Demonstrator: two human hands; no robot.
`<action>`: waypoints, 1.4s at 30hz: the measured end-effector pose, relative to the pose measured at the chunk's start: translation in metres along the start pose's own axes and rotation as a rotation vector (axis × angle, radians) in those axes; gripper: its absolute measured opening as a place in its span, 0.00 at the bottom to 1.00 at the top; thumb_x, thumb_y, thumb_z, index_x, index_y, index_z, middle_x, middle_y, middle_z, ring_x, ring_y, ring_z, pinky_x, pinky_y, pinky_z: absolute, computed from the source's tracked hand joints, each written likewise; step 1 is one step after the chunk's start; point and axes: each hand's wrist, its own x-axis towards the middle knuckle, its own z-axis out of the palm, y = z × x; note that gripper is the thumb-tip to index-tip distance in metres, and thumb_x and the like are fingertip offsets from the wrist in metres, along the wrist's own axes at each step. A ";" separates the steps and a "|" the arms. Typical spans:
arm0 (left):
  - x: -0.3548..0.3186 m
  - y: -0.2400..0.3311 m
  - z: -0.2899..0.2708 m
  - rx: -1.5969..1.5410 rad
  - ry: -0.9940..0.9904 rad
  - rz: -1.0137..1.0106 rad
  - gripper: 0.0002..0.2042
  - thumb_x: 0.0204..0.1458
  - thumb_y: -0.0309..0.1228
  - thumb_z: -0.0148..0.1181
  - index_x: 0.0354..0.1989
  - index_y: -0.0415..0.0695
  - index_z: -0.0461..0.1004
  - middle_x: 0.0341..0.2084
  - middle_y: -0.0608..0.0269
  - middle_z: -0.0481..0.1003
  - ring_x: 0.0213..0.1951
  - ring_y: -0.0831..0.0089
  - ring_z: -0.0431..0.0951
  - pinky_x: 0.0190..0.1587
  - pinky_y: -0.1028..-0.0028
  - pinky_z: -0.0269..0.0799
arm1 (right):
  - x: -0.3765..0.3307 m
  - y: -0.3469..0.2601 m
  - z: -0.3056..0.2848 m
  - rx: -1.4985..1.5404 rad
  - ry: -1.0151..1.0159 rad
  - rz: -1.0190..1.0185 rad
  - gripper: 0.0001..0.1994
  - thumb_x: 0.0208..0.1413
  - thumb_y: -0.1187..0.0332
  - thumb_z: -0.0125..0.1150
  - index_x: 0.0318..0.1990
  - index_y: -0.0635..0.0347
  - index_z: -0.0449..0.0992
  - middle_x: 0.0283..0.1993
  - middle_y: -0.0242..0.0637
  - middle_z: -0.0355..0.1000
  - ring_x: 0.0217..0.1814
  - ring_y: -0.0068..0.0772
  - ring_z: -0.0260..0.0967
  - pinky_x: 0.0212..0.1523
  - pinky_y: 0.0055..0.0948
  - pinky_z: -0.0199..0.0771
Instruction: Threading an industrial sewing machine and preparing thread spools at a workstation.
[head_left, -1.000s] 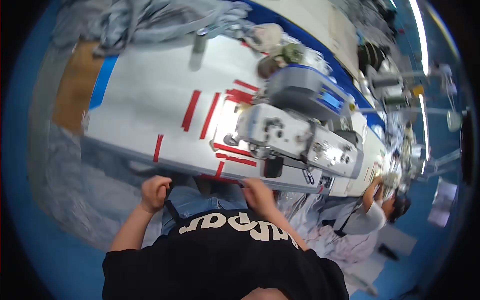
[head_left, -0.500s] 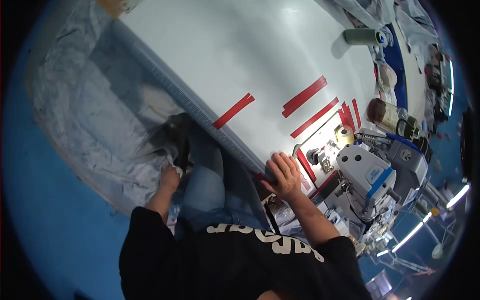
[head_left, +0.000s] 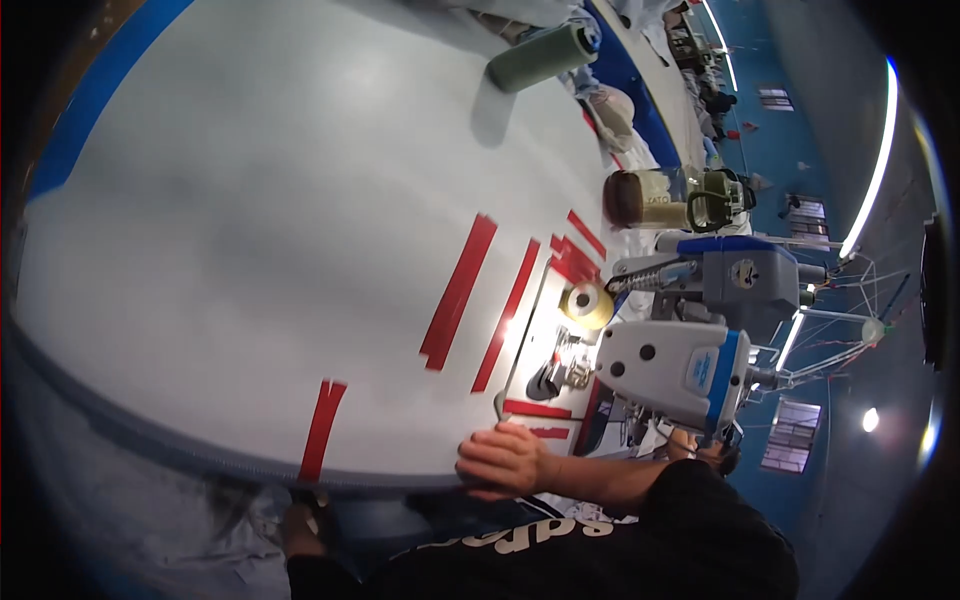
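My right hand lies on the front edge of the white sewing table, fingers bent over the rim, just left of the grey-and-blue sewing machine. Short red tape strips lie right beside it. My left hand hangs below the table edge in shadow, close to dark cloth on my lap; its fingers are hard to make out. Long red tape strips mark the tabletop in front of the machine's needle area.
A yellow roll sits by the machine. A brown-capped jar and a green thread cone stand farther back. Grey fabric hangs below the table's left edge. Other work stations line the far right.
The view has swung up over the tabletop. My left hand has dropped from the grey fabric to beneath the table edge. My right hand stays on the rim by the machine.
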 end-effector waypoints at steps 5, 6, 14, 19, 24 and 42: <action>0.065 0.053 -0.095 -0.014 0.014 0.030 0.13 0.50 0.35 0.52 0.40 0.42 0.73 0.40 0.49 0.73 0.44 0.58 0.74 0.46 0.61 0.69 | -0.006 0.010 0.001 0.047 -0.004 0.014 0.22 0.51 0.58 0.57 0.55 0.52 0.68 0.60 0.33 0.61 0.63 0.31 0.57 0.60 0.32 0.55; 0.064 0.058 -0.112 -0.004 0.012 0.043 0.13 0.49 0.35 0.52 0.40 0.42 0.74 0.40 0.49 0.73 0.44 0.58 0.74 0.46 0.61 0.69 | -0.008 0.011 0.000 0.044 -0.021 0.012 0.22 0.52 0.59 0.56 0.55 0.52 0.68 0.61 0.33 0.61 0.63 0.31 0.56 0.60 0.32 0.56; -0.001 -0.018 -0.202 0.095 -0.005 0.053 0.12 0.49 0.35 0.53 0.39 0.43 0.74 0.39 0.49 0.73 0.44 0.58 0.74 0.46 0.61 0.69 | -0.008 0.010 -0.001 0.133 0.043 0.016 0.18 0.55 0.59 0.53 0.52 0.51 0.70 0.59 0.31 0.63 0.61 0.28 0.59 0.56 0.30 0.60; -0.023 -0.081 -0.259 0.169 0.015 0.022 0.12 0.48 0.35 0.53 0.39 0.43 0.74 0.39 0.49 0.73 0.44 0.58 0.74 0.46 0.61 0.69 | -0.010 0.014 -0.006 0.172 0.075 0.017 0.19 0.54 0.59 0.54 0.52 0.56 0.70 0.59 0.33 0.63 0.62 0.31 0.59 0.57 0.30 0.60; 0.000 -0.094 -0.307 0.225 0.148 0.061 0.12 0.48 0.35 0.53 0.39 0.43 0.74 0.39 0.49 0.73 0.43 0.58 0.74 0.45 0.61 0.69 | -0.012 0.007 -0.007 0.097 0.178 0.021 0.22 0.52 0.57 0.57 0.52 0.59 0.68 0.60 0.36 0.61 0.63 0.32 0.57 0.61 0.34 0.58; -0.109 0.503 -0.570 -0.169 0.775 1.501 0.32 0.47 0.23 0.56 0.61 0.39 0.51 0.56 0.49 0.59 0.60 0.60 0.58 0.58 0.65 0.59 | -0.034 -0.017 0.021 0.040 0.460 0.028 0.27 0.51 0.56 0.56 0.53 0.65 0.63 0.59 0.46 0.60 0.62 0.42 0.56 0.61 0.40 0.54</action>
